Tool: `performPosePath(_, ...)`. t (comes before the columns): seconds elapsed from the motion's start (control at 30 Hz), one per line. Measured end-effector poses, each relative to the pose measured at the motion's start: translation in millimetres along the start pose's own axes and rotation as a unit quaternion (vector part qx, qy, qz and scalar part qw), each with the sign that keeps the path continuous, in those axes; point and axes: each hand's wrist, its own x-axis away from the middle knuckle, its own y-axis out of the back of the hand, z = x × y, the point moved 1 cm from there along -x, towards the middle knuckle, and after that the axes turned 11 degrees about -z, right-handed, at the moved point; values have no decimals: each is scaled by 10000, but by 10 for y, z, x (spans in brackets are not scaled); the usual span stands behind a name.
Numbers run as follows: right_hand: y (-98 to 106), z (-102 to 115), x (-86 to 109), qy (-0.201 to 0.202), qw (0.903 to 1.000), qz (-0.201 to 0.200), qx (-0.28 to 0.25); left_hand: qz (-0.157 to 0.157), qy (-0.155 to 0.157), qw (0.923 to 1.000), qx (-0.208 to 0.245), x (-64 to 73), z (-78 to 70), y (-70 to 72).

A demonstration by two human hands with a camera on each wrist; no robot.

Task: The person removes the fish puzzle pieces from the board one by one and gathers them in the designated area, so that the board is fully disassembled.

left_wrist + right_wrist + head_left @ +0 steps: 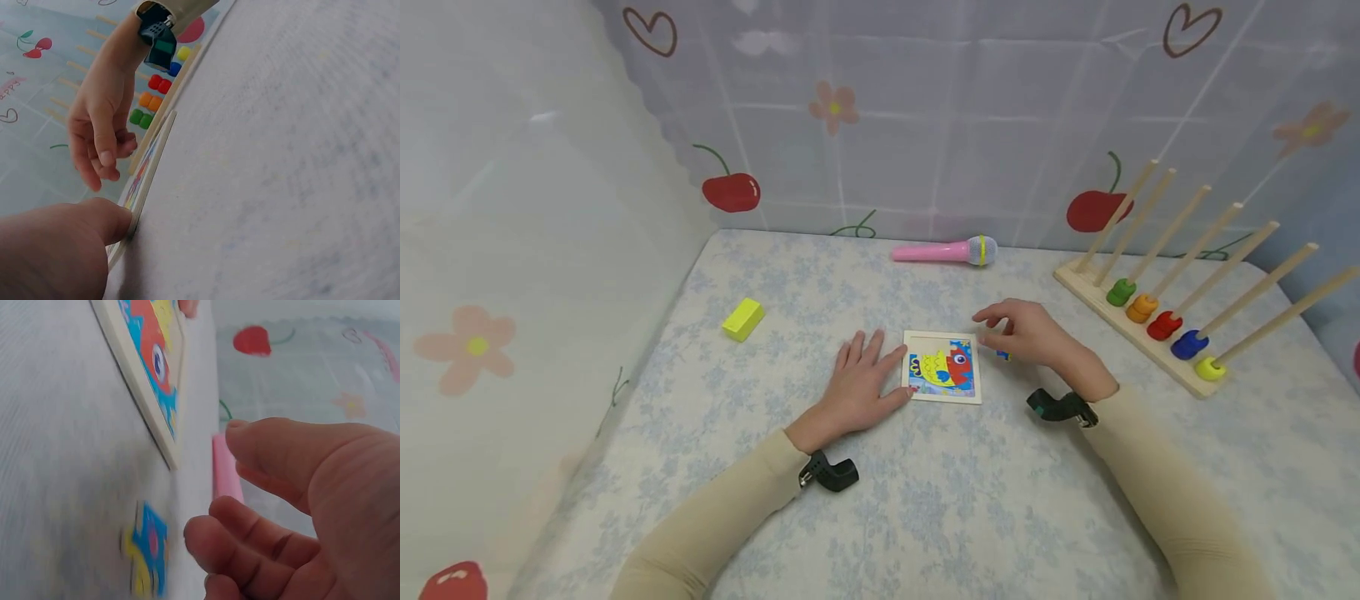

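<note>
A framed jigsaw puzzle (pixel 943 401) with a red, yellow and blue fish picture lies flat on the table; bare board shows along its upper left. Spread and fairly straight, the fingers of my left hand (pixel 865 387) rest on the cloth at its left side, with the thumb touching the frame's lower left edge. My right hand (pixel 1026 332) hovers just right of the frame, loosely bent, nothing between thumb and fingers. Below it a loose blue and yellow puzzle piece (pixel 150 547) lies on the cloth, partly hidden by that hand in the head view.
At the back lies a pink toy microphone (pixel 936 252). A yellow block (pixel 743 320) sits on the left of the table. On the right stands a wooden peg rack (pixel 1138 333) with coloured beads and tall slanting pegs. Printed curtains (pixel 925 125) hang behind the table.
</note>
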Motion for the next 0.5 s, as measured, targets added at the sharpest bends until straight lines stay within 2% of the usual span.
performPosePath(0.23,-157,178,-113,137,9996,243,8,80,9,10000,-29,-12,-29,17)
performPosePath(0.5,-247,209,-122,-65,9986,514,48,105,47,9999,-34,1,-11,24)
